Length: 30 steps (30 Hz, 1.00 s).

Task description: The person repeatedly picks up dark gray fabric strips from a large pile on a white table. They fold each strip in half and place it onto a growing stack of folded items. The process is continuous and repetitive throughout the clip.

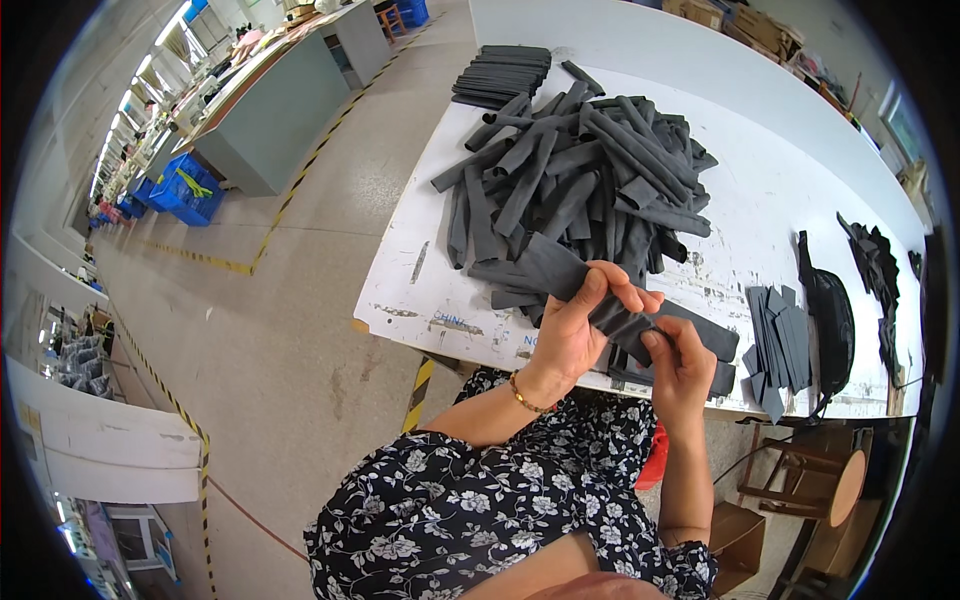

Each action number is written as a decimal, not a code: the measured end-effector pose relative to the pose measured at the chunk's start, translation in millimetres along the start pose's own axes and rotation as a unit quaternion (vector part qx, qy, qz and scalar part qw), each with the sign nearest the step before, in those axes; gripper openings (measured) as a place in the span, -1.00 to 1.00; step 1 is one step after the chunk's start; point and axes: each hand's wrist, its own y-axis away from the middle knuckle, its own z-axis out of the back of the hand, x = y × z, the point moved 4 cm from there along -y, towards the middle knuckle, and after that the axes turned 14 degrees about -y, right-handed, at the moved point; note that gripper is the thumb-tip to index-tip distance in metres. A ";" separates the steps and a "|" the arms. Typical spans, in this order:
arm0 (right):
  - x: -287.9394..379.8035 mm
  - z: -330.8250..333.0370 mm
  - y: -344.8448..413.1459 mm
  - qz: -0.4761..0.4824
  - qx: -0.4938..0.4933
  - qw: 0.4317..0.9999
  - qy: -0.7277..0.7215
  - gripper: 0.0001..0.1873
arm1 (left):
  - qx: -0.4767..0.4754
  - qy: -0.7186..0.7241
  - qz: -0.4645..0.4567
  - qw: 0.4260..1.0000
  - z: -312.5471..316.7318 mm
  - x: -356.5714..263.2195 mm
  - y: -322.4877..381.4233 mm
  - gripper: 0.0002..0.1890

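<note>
A dark grey fabric strip (553, 264) is stretched between my two hands above the near edge of the white table. My left hand (574, 326) grips it around the middle, thumb on top. At its right end, the thumb and fingers of my right hand (679, 360) pinch the cloth. Behind my hands lies a loose heap of grey fabric tubes (570, 165). Partly hidden under my hands, a few flattened grey pieces (701, 330) rest at the table edge.
The white table (405, 255) carries a neat stack of grey strips (504, 73) at the far left. To the right are flat grey pieces (780, 337), a black mesh pouch (831, 330) and black scraps (877, 277). A wooden stool (844, 487) stands below.
</note>
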 end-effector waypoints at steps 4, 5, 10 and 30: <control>-4.1 -0.8 -2.3 -0.031 -0.011 0.999 -0.040 -0.92 | -0.046 0.006 0.048 0.998 4.6 3.7 -1.5 -0.64; -3.5 -3.4 -2.9 -0.048 -0.017 0.997 -0.061 -0.92 | -0.046 0.028 0.050 0.997 9.7 4.4 -6.1 -0.65; -9.1 5.2 4.3 -0.044 -0.053 0.993 -0.094 -0.90 | -0.049 0.056 0.033 0.997 18.6 -0.1 -16.1 -0.70; -28.1 -5.6 -1.4 -0.137 -0.026 0.951 -0.276 -0.88 | -0.108 0.047 -0.021 0.993 13.8 7.1 -9.9 -0.69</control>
